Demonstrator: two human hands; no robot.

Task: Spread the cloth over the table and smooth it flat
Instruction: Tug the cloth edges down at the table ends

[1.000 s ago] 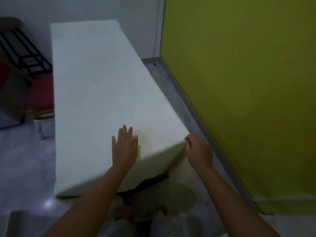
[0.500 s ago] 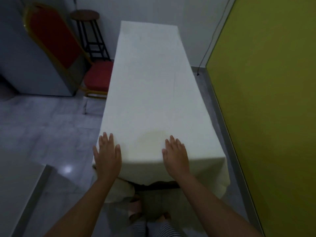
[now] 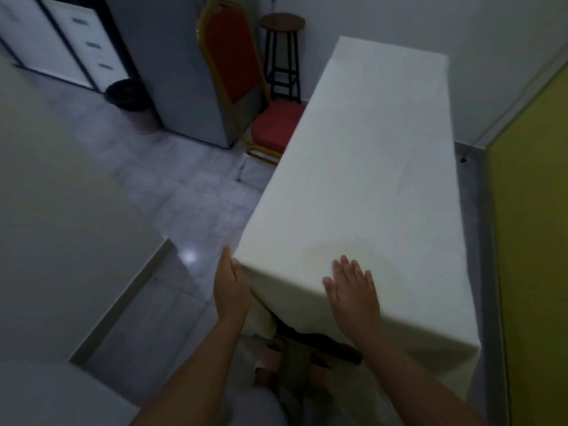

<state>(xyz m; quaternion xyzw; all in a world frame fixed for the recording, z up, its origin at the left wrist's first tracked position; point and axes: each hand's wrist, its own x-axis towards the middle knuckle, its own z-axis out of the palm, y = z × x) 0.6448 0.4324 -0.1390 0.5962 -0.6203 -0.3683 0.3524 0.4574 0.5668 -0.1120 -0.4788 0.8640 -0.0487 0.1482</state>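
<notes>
Head cam, L hand (image 3: 231,290), R hand (image 3: 353,295) on cloth (image 3: 368,164)

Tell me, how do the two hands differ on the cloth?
The left hand touches the cloth at its near left corner, against the hanging side; the right hand lies flat on top. The left hand's fingers are together; the right hand's are spread. Both touch the cloth with straight fingers.

counter: wholly hidden under cloth (image 3: 368,179) | feet (image 3: 270,361), lower centre: blurred, dim | cabinet (image 3: 76,41), upper left: cut off by edge
</notes>
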